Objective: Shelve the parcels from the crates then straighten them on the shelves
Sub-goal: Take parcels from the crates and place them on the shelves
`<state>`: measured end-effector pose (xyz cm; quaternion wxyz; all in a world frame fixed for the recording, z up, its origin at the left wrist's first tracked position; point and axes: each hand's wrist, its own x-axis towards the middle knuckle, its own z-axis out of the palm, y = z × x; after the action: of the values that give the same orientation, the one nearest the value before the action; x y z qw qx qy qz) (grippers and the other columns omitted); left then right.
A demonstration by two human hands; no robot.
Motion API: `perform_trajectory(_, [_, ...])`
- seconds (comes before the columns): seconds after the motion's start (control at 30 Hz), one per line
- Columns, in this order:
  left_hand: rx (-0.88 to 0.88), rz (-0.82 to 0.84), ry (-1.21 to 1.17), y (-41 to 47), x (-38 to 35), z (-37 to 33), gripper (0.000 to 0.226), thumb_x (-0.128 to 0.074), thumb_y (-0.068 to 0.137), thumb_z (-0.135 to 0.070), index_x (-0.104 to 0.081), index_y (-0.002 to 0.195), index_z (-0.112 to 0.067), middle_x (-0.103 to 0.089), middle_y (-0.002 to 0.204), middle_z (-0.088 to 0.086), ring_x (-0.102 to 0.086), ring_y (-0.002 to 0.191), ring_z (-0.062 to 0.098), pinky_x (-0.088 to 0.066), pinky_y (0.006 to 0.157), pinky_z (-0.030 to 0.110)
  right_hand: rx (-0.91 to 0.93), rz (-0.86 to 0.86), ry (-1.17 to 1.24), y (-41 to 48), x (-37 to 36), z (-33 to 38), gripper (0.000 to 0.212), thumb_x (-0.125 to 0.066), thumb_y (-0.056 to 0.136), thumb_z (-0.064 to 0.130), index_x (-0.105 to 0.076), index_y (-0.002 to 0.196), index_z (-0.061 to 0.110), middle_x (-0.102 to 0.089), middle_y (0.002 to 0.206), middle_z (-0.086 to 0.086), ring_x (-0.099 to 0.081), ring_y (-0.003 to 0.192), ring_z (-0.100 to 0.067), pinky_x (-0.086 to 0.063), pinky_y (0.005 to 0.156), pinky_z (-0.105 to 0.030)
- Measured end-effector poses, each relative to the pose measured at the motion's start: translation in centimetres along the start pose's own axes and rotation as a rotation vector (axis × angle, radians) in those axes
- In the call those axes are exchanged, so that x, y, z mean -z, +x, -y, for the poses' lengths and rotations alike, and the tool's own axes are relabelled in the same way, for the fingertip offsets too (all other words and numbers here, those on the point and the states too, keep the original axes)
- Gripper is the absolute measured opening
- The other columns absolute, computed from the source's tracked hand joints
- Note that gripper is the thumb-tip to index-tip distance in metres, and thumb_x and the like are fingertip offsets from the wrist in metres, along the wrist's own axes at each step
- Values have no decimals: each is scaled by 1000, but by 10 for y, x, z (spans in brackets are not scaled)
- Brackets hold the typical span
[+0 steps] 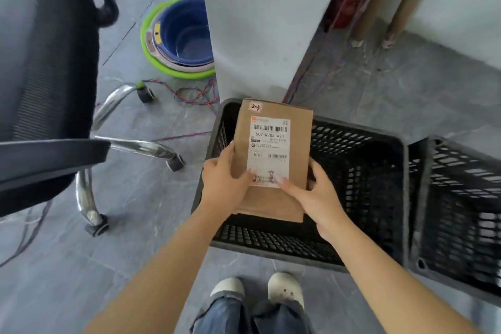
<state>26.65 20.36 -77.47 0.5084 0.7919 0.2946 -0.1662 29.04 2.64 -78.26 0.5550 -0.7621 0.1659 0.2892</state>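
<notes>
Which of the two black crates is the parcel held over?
The centre crate, under the parcel; the other crate stands at the frame's right edge.

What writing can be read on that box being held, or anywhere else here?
"507-N705 A34": white shipping label on the cardboard parcel.
"N705": same label, lower left.
"2-3", handwritten, uncertain: small sticker at the parcel's top.
Small print on the label: too blurred. Nothing else legible.

A grey tiled floor [135, 266] is seen throughout. A black office chair [46, 89] is placed at nine o'clock, stacked basins [184, 35] at eleven, and cardboard tubes [406, 5] are leaned at one o'clock.
</notes>
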Motion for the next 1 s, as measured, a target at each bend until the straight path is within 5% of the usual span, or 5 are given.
perform_trajectory(0.13, [-50, 183, -173, -65, 38, -70, 114, -73, 55, -64, -11, 149, -44, -43, 143, -6, -42, 130, 10, -39, 109, 38, 101, -42, 57, -76, 39, 72, 96, -85, 61, 46, -37, 144, 40, -63, 127, 16, -59, 116, -3, -50, 100, -35])
perform_trajectory(0.3, [-132, 334, -316, -157, 70, -168, 105, -83, 54, -50, -22, 139, -56, -64, 119, -17, -61, 108, 4, -52, 85, 19, 236, -115, 106, -186, 100, 145, 91, -84, 65, 45, -38, 144, 39, -66, 118, 23, -61, 108, 7, -53, 90, -24])
perform_trajectory(0.57, [-437, 489, -178, -311, 60, -304, 112, -77, 45, -72, -18, 140, -61, -59, 129, -16, -59, 116, 14, -49, 99, 39, 451, -394, 174, -371, 215, 201, 76, -83, 68, 38, -48, 135, 36, -68, 111, 26, -64, 102, 7, -53, 81, -13])
perform_trajectory(0.77, [-761, 660, -85, -436, 44, -428, 106, -74, 53, -74, -14, 139, -64, -49, 139, -19, -48, 128, 13, -41, 108, 43, 591, -654, 171, -519, 300, 249, 71, -78, 72, 43, -45, 135, 42, -66, 115, 29, -61, 106, 8, -53, 88, -20])
perform_trajectory(1.0, [-990, 900, -101, -550, 18, -523, 97, -80, 60, -57, -26, 141, -55, -61, 124, -21, -57, 115, 5, -50, 98, 37, 646, -1004, 169, -653, 354, 278, 87, -79, 66, 54, -40, 141, 37, -66, 120, 20, -63, 110, -1, -55, 93, -34])
